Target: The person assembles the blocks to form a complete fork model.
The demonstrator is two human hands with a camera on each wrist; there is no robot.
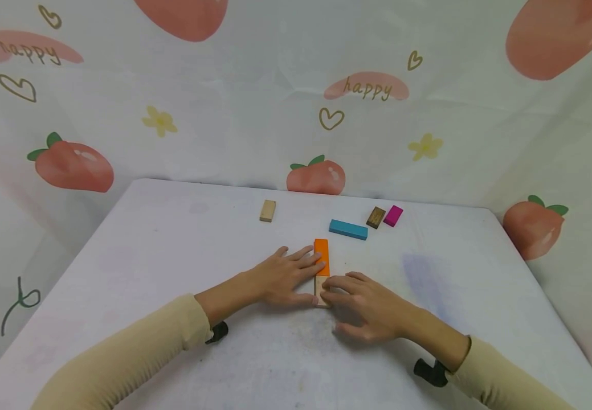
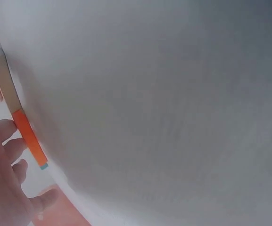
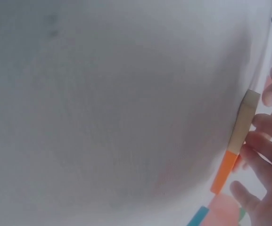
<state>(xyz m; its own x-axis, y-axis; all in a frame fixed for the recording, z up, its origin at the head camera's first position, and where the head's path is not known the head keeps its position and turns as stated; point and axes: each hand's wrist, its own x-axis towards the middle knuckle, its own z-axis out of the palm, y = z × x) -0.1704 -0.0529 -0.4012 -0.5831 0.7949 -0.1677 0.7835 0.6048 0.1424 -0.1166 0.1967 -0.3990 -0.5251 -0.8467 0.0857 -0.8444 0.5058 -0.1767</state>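
Orange block on white table, fruit-print backdrop behind

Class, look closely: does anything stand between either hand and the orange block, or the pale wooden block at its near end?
Nothing visible does. The left hand touches the orange block, and the right hand touches the pale wooden block. The blue block lies farther off to the right, outside both hands' way.

On the tabletop, the left hand rests its fingers on the orange block; the right hand touches the pale block against its near end. Beyond the orange block: a blue block, brown block and magenta block rightward, a tan block leftward.
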